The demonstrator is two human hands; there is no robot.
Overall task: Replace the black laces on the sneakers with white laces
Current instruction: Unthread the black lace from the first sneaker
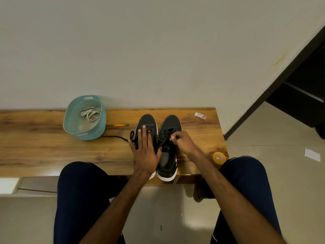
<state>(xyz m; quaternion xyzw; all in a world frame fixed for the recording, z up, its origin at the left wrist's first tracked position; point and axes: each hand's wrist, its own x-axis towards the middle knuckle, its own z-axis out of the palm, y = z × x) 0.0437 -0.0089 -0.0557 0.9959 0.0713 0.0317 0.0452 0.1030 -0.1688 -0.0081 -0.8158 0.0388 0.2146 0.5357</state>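
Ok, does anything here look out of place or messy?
Nothing damaged. A loose black lace trails from the left sneaker across the table toward the teal basket, an orange tub sits right at the table's near corner, and a white paper scrap lies on the floor.

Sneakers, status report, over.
Left hand flat on left sneaker. Right hand pinching black lace on right sneaker. White laces in basket. Nothing blocking.

Illumination is soft, warm and moderately dim. A glare patch lies on the near left edge of the bench (51, 171), and a faint sheen on the floor (193, 224). Shadows are soft-edged, falling right of the basket (98, 132). The doorway (302, 88) is nearly black. Wide-angle distortion tilts lines at the right edge.
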